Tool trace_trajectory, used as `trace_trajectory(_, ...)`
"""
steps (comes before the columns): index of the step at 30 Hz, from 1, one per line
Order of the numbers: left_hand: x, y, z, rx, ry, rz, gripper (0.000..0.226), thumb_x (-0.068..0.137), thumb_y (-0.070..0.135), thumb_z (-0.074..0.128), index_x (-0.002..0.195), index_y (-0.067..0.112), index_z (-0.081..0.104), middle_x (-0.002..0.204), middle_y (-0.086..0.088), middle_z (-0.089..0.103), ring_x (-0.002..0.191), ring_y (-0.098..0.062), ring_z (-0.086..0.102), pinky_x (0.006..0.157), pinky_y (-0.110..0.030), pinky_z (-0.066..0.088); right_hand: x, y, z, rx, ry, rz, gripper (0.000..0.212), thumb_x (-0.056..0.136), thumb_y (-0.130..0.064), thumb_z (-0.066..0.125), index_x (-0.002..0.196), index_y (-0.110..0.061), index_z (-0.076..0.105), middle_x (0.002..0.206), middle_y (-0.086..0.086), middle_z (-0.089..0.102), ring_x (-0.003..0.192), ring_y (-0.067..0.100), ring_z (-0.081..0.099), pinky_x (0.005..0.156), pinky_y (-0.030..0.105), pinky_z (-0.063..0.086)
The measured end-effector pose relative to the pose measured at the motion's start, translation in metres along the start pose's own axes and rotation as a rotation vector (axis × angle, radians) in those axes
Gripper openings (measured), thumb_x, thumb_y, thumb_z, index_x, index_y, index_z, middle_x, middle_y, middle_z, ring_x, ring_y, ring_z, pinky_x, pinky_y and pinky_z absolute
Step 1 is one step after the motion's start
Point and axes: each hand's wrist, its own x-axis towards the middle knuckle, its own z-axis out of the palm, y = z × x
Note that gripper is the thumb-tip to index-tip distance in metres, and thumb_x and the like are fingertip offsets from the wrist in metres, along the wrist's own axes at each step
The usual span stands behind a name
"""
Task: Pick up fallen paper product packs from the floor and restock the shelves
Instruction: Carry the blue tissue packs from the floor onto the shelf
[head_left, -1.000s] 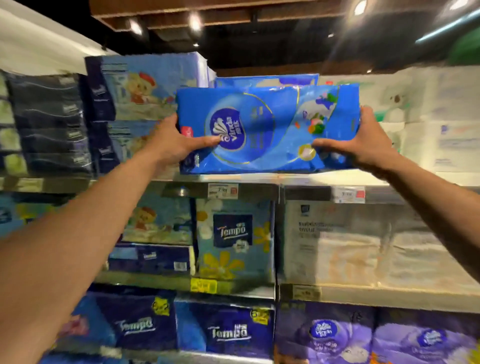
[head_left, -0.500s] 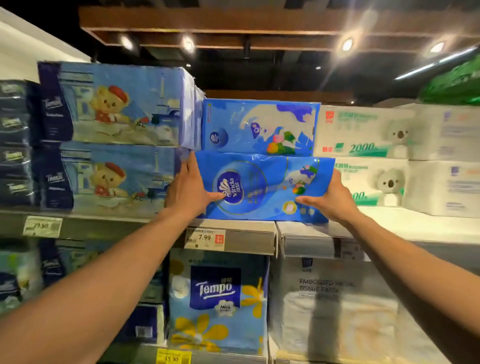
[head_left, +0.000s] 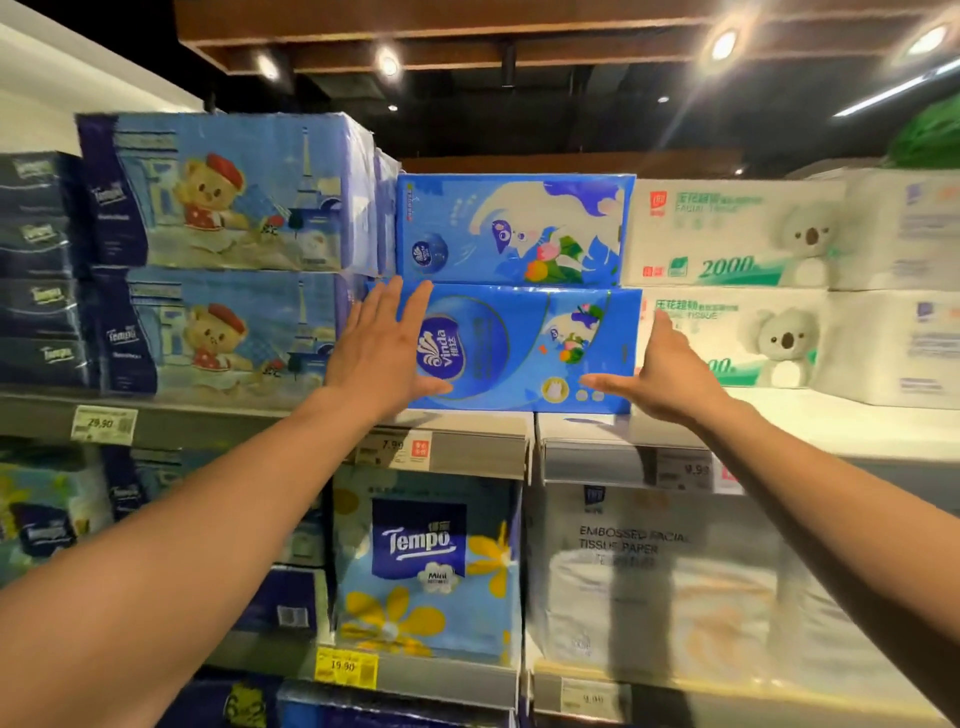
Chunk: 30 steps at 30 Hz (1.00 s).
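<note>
Change: Vinda pack (head_left: 519, 348) has been pushed further back and squared under the upper pack (head_left: 514, 228).
Place: set on the top shelf (head_left: 831, 431), between Tempo packs (head_left: 218, 332) and koala packs (head_left: 737, 343).
Left grip (head_left: 384, 353): laid flat and open on its left front.
Right grip (head_left: 670, 374): fingers held straight against its right end.

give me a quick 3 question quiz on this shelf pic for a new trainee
1. True or false: the left hand and right hand touch opposite ends of the blue plastic-wrapped Vinda tissue pack.
2. What lies directly on top of that pack? A) a cardboard box B) a second blue Vinda pack C) nothing
3. Which brand name is printed on the light blue pack with yellow flowers, lower down?

Key: 1 true; 2 B; 3 Tempo.
</note>
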Motion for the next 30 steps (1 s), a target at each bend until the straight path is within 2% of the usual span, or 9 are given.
trace_trajectory(3, -0.021, 0.016, -0.017, -0.026, -0.053, 0.011, 0.123, 0.075, 0.066, 0.076, 0.162, 0.025, 0.0, 0.169, -0.011, 0.003, 0.156, -0.029, 0.004, 0.126, -0.045, 0.013, -0.046, -0.01, -0.022, -0.09, -0.006, -0.098, 0.119, 0.069, -0.07, 0.078, 0.157, -0.012, 0.022, 0.155, 0.017, 0.039, 0.141, 0.033, 0.04, 0.112, 0.047, 0.039)
trace_trajectory(5, -0.037, 0.032, -0.028, -0.056, -0.071, 0.05, 0.123, 0.073, 0.067, 0.076, 0.162, 0.026, 0.002, 0.169, -0.01, 0.006, 0.156, -0.029, 0.008, 0.126, -0.045, 0.016, -0.075, -0.012, -0.034, -0.175, -0.004, -0.163, 0.113, 0.076, -0.067, 0.074, 0.158, -0.009, 0.021, 0.157, 0.017, 0.035, 0.143, 0.033, 0.038, 0.115, 0.046, 0.036)
trace_trajectory(8, -0.066, 0.064, -0.043, -0.114, -0.121, 0.158, 0.121, 0.072, 0.067, 0.077, 0.162, 0.029, 0.005, 0.169, -0.007, 0.009, 0.155, -0.027, 0.013, 0.122, -0.048, 0.02, -0.122, -0.01, -0.054, -0.304, -0.026, -0.183, 0.116, 0.072, -0.079, 0.063, 0.157, -0.009, 0.024, 0.159, 0.019, 0.033, 0.144, 0.035, 0.035, 0.116, 0.05, 0.037)
trace_trajectory(12, -0.112, 0.116, -0.049, -0.209, -0.175, 0.341, 0.123, 0.067, 0.069, 0.078, 0.162, 0.028, 0.01, 0.168, -0.009, 0.013, 0.154, -0.028, 0.016, 0.123, -0.046, 0.021, -0.2, 0.015, -0.086, -0.442, -0.027, -0.12, 0.135, 0.054, -0.1, 0.032, 0.156, -0.012, 0.024, 0.16, 0.019, 0.031, 0.146, 0.038, 0.032, 0.113, 0.058, 0.038)
trace_trajectory(17, -0.176, 0.192, -0.051, -0.305, -0.268, 0.551, 0.127, 0.061, 0.075, 0.076, 0.16, 0.021, 0.019, 0.165, -0.012, 0.021, 0.151, -0.031, 0.025, 0.122, -0.045, 0.027, -0.311, 0.058, -0.132, -0.603, -0.095, 0.047, 0.132, 0.057, -0.094, 0.038, 0.159, -0.012, 0.018, 0.163, 0.017, 0.024, 0.15, 0.037, 0.025, 0.114, 0.059, 0.036)
trace_trajectory(19, -0.195, 0.229, -0.054, -0.326, -0.298, 0.631, 0.133, 0.055, 0.084, 0.066, 0.161, 0.019, 0.018, 0.165, -0.013, 0.021, 0.151, -0.031, 0.024, 0.123, -0.044, 0.026, -0.35, 0.082, -0.156, -0.638, -0.125, 0.098, 0.135, 0.055, -0.096, 0.034, 0.159, -0.01, 0.019, 0.162, 0.019, 0.025, 0.148, 0.038, 0.027, 0.114, 0.058, 0.036)
trace_trajectory(23, -0.231, 0.323, -0.06, -0.391, -0.366, 0.76, 0.131, 0.059, 0.081, 0.072, 0.161, 0.02, 0.016, 0.166, -0.016, 0.019, 0.152, -0.031, 0.021, 0.124, -0.042, 0.024, -0.435, 0.134, -0.212, -0.706, -0.147, 0.236, 0.14, 0.05, -0.1, 0.022, 0.159, -0.012, 0.02, 0.161, 0.018, 0.028, 0.148, 0.036, 0.03, 0.114, 0.057, 0.037)
trace_trajectory(26, -0.264, 0.411, -0.062, -0.462, -0.353, 0.913, 0.142, 0.049, 0.105, 0.041, 0.158, 0.016, 0.025, 0.159, -0.02, 0.031, 0.146, -0.035, 0.032, 0.119, -0.041, 0.029, -0.506, 0.177, -0.256, -0.733, -0.132, 0.371, 0.142, 0.05, -0.106, 0.02, 0.16, -0.015, 0.016, 0.164, 0.014, 0.024, 0.151, 0.033, 0.026, 0.116, 0.056, 0.036)
trace_trajectory(30, -0.33, 0.554, -0.069, -0.552, -0.401, 1.085, 0.143, 0.046, 0.106, 0.026, 0.159, 0.019, 0.025, 0.16, -0.017, 0.031, 0.144, -0.035, 0.037, 0.118, -0.042, 0.031, -0.618, 0.25, -0.327, -0.754, -0.152, 0.587, 0.119, 0.076, -0.084, 0.055, 0.162, -0.016, 0.008, 0.168, 0.014, 0.014, 0.154, 0.033, 0.017, 0.119, 0.057, 0.029)
